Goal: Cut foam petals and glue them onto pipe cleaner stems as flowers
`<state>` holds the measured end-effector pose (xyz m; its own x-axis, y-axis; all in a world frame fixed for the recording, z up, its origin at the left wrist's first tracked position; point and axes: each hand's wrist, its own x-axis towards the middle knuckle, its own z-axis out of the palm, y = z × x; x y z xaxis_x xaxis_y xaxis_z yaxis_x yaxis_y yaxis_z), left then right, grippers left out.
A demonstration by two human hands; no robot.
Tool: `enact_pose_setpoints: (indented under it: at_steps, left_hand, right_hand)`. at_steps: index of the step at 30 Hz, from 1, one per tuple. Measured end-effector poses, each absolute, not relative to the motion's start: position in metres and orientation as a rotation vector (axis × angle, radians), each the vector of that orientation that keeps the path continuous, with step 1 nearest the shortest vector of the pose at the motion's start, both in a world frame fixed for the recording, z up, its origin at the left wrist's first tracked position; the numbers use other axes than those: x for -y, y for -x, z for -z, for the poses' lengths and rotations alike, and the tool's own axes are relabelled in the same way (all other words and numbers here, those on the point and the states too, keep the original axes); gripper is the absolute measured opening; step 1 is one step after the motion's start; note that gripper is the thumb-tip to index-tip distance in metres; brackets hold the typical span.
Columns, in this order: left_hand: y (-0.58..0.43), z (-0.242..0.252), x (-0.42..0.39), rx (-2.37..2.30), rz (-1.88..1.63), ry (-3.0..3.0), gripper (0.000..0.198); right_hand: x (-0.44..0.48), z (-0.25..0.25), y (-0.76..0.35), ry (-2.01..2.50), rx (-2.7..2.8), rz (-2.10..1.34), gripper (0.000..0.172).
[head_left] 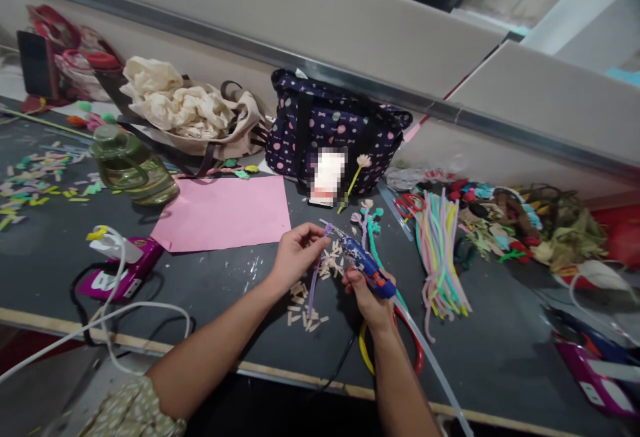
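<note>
My right hand is closed round a blue glue gun whose nozzle points up and left. A clear glue stick trails from its back toward me. My left hand pinches the top of a purple pipe cleaner right at the nozzle tip; the stem hangs down over the dark table. Small pale wooden bits lie scattered under both hands. Yellow and red scissor handles peek out beneath my right wrist.
A pink paper sheet lies left of my hands, with a green water bottle beyond it. A dotted navy bag stands behind. Pastel pipe cleaners and craft flowers fill the right. A magenta device with white cable sits left.
</note>
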<state>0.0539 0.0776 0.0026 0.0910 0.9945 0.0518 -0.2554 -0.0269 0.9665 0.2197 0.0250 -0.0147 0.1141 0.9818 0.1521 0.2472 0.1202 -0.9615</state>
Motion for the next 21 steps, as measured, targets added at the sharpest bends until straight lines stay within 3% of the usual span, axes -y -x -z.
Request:
enact_pose_setpoints:
  at_steps: [21]
  left_hand:
    - [-0.0535, -0.0053, -0.0755, -0.946, -1.282, -1.144, 0.017]
  right_hand:
    - [-0.0272, 0.0089, -0.2174, 1.356, 1.393, -0.847, 0.036]
